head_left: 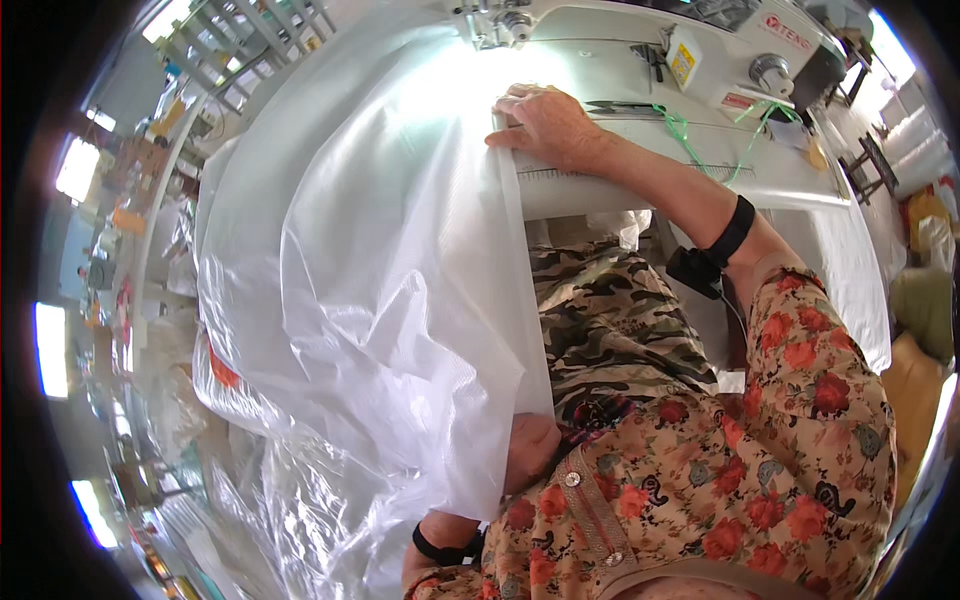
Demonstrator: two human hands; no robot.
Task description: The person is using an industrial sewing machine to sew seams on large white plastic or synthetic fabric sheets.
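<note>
Draping loosely at left, the sheet [400,300] looks light, soft and slippery, best taken by its straight right edge; the left hand [531,449] is part-covered, its grip hidden; the right hand [545,122] curls over that edge on the surface [605,194], whether pinching I cannot tell.

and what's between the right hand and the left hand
In the head view, the edge of a white plastic sheet runs between the right hand and the partly covered left hand, beside camouflage cloth.
</note>
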